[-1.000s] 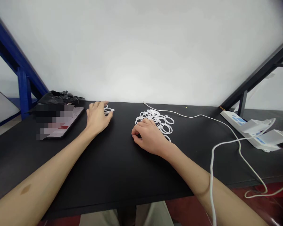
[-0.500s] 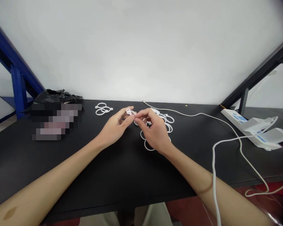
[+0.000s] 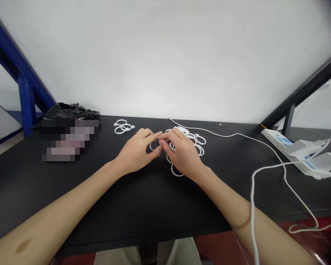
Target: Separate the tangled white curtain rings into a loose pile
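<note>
My left hand (image 3: 139, 151) and my right hand (image 3: 183, 150) meet fingertip to fingertip above the table's middle. Between the thumb and forefinger of my left hand shows the curve of a thin white ring (image 3: 150, 147), held there. My right thumb and forefinger pinch the ring's small end, and the fingers hide most of that spot. Under and behind my right hand lies a pile of similar white rings (image 3: 200, 139), partly covered by it. A smaller cluster of linked white rings (image 3: 124, 127) rests further left, apart from both hands.
The black table (image 3: 143, 206) carries a black plastic bag (image 3: 68, 110) at back left, beside a blurred-out patch. A white cable (image 3: 253, 191) loops across the right side and over my right forearm. A white power strip (image 3: 281, 141) with plugged-in adapters lies at far right.
My left hand has turned, its fingers now reaching over toward my right fingertips. The small white piece seen at its fingertips is now mostly hidden, and a ring's curve shows below. The view shifted slightly.
</note>
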A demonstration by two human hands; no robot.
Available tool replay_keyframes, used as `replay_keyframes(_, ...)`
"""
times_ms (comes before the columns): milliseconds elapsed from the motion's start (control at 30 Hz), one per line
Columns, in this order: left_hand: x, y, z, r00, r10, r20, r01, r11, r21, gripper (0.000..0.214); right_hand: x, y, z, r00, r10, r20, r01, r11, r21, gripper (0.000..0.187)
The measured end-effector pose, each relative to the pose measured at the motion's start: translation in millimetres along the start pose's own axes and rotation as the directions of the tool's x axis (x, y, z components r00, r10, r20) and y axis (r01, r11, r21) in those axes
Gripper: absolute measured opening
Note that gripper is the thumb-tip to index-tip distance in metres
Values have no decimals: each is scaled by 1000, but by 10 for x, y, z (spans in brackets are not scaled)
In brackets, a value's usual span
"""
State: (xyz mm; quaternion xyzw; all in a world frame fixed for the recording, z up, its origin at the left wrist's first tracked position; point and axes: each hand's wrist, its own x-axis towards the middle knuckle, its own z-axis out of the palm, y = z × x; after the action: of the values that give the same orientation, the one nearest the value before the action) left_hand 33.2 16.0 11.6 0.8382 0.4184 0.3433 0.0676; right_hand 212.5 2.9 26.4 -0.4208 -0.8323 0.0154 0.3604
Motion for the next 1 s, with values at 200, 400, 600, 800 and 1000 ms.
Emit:
replay_keyframes(200,11,-61,-33,999,11,-36,-10,999,30,34,19,19,-7,989,131,61,-141,969,201,15)
replay_keyframes(400,33,-77,-53,997,21,-70,-19,999,30,38,21,-15,-5,989,144,40,-150,938,312,22)
replay_keyframes(600,27,-83,-23,995,54,-84,-50,998,47,44,33,0,-10,983,181,25,-181,941,285,18)
replay_keyframes(800,21,-55,-27,996,51,-74,-47,997,53,38,34,-13,-29,989,149,-14,-141,962,233,15)
replay_keyframes(1000,19,-78,-32,999,14,-50,-12,999,39,42,12,31,40,990,140,-20,-133,968,211,19)
